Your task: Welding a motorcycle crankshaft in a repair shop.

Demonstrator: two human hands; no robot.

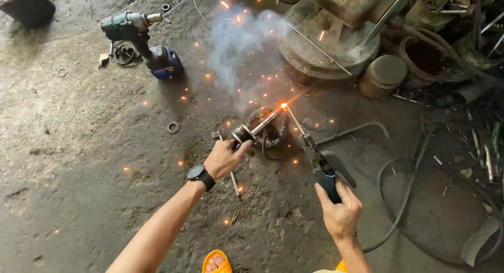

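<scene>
Concrete floor (79,162); right hand (340,212) grips electrode holder (325,173), left hand (223,158) steadies shaft (257,127).

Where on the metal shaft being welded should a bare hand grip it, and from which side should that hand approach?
Probably at the near, collared end of the metal shaft, where the left hand holds it now, coming from the lower left. The shaft slants up to the right, so its far tip meets the welding rod at the glowing arc, throwing sparks. The right hand grips the electrode holder.

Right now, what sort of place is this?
Likely a rough metal repair workshop: welding sparks fly from an electrode holder, a cordless impact wrench lies on the dirty floor, beside rusty scrap parts.
</scene>
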